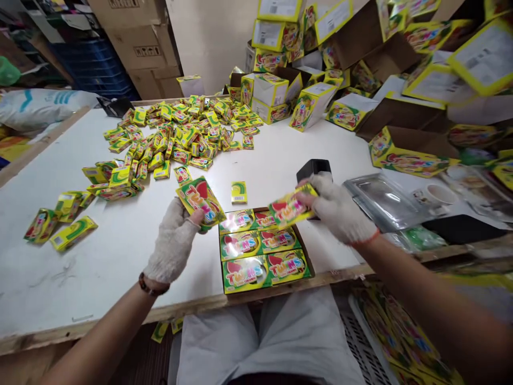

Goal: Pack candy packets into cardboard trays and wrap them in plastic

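My left hand (176, 240), in a pale knit glove with bare fingertips, is closed on a small yellow-green candy box (201, 202) with its printed face up. In my right hand (334, 206), gloved the same way, another candy box (290, 208) is pinched, slightly blurred, over the upper right of an open carton. That display carton (310, 270) stands at the table's front edge, with rows of candy boxes (245, 271) lying flat in it. A single candy box (239, 192) lies just behind the carton.
A heap of loose candy boxes (180, 133) covers the table's back left. Empty display cartons (412, 152) are piled at the right. A black block (313, 168) and a clear plastic tray (387, 198) sit beyond my right hand. Brown cardboard boxes (138, 48) stand behind.
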The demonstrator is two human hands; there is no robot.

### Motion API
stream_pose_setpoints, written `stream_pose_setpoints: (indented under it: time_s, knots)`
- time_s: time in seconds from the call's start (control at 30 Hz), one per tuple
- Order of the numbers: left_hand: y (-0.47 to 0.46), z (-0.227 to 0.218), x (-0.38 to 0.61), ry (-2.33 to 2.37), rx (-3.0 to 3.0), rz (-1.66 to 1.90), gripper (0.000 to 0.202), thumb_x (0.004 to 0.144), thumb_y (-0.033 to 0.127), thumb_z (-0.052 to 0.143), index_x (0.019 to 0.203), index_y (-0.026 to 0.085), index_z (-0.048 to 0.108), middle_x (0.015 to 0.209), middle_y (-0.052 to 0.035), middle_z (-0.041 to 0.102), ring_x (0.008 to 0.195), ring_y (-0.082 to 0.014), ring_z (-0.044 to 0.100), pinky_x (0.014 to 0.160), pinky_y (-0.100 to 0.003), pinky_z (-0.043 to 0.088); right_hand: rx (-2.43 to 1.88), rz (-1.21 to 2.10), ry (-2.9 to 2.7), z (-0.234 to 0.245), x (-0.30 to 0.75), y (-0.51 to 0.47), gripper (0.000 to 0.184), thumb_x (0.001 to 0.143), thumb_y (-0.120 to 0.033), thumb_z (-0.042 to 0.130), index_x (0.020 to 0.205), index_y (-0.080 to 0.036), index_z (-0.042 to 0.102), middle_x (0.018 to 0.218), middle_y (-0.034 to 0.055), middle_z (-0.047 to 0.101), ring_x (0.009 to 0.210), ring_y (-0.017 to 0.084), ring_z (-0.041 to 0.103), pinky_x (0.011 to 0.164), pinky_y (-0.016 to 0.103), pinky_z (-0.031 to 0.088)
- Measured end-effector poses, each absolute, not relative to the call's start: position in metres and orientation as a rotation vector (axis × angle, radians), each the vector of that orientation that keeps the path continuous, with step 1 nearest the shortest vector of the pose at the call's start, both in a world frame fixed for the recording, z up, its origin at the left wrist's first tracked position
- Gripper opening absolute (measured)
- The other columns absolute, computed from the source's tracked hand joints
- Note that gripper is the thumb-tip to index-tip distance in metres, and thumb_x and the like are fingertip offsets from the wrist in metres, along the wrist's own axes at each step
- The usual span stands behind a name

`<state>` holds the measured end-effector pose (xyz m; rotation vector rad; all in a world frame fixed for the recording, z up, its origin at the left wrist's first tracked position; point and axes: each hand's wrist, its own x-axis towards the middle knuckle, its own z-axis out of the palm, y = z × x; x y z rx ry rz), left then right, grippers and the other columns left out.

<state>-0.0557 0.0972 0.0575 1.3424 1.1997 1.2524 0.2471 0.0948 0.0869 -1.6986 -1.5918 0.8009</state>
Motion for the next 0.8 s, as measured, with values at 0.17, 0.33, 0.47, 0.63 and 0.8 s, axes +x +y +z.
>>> stream_pose_setpoints:
  time_s: [0.17,0.33,0.47,0.63,0.8]
  knots:
    - [0.051,0.046,-0.008,1.018,1.195,1.174,0.052,0.081,0.055,0.071,0.117,0.020,0.058,0.116,-0.0078,0.070,0.097,-0.0207,0.068,0.080,-0.030,0.058,-1.595,0.819,-1.588,0.042,0.233,0.011,0.019,0.088,-0.040,0.052,0.095,-0.023,0.052,0.101,0.0074,0.068,0.097,0.024,0.065,0.082,0.035,0.055]
    - [0.044,0.042,0.007,1.001,1.186,1.098,0.057,0.079,0.056,0.071,0.120,0.019,0.055,0.115,-0.0086,0.071,0.095,-0.0213,0.069,0.079,-0.032,0.058,-1.385,0.499,-1.669,-0.005,0.229,0.003,0.015,0.090,-0.034,0.054,0.100,-0.023,0.055,0.119,0.0125,0.066,0.119,0.027,0.061,0.102,0.046,0.049]
    - [0.045,0.049,0.002,1.016,1.175,1.006,0.063,0.079,0.056,0.071,0.127,0.020,0.054,0.114,-0.0073,0.072,0.096,-0.0213,0.069,0.080,-0.032,0.058,-1.254,0.381,-1.834,-0.011,0.238,0.002,0.018,0.093,-0.030,0.053,0.108,-0.024,0.061,0.115,0.0108,0.069,0.127,0.027,0.057,0.110,0.051,0.045]
    - [0.050,0.051,0.002,1.102,1.239,0.904,0.063,0.082,0.055,0.066,0.131,0.018,0.057,0.113,-0.0068,0.072,0.094,-0.0218,0.068,0.079,-0.033,0.058,-1.226,0.342,-1.986,-0.004,0.242,0.001,0.026,0.096,-0.033,0.050,0.117,-0.023,0.062,0.118,0.0120,0.069,0.132,0.029,0.053,0.107,0.051,0.049]
    - [0.056,0.050,0.007,1.127,1.255,0.908,0.057,0.078,0.055,0.069,0.122,0.018,0.064,0.108,-0.0062,0.073,0.092,-0.0231,0.069,0.080,-0.036,0.059,-1.169,0.253,-2.163,0.001,0.233,0.009,0.032,0.098,-0.030,0.043,0.117,-0.017,0.066,0.116,0.0132,0.070,0.124,0.029,0.058,0.116,0.056,0.038]
